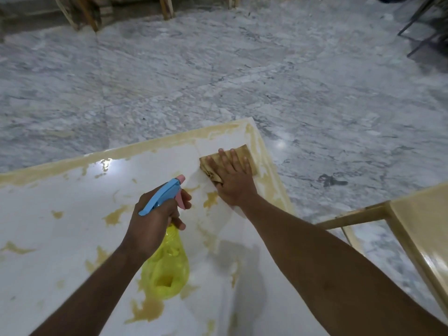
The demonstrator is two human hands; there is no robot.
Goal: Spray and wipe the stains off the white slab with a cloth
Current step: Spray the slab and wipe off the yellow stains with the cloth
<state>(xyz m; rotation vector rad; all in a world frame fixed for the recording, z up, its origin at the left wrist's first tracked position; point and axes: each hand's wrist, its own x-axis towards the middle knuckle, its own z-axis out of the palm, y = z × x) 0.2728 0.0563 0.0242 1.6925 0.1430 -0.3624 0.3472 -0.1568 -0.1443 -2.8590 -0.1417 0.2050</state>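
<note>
The white slab [60, 234] fills the lower left, blotched with yellowish-brown stains [114, 217] across its face and along its far and right borders. My left hand [155, 221] grips a yellow spray bottle [167, 267] by the neck, with its blue and pink head [164, 195] pointing up and right, held above the slab. My right hand [232, 180] presses flat, fingers straight, on a folded brown-stained cloth [242, 154] near the slab's far right corner.
Grey-white marble floor [218, 76] surrounds the slab. A cream-coloured frame or table [417, 226] stands at the right, close to my right forearm. Wooden legs [167, 8] line the far wall; dark metal legs [421, 27] sit at top right.
</note>
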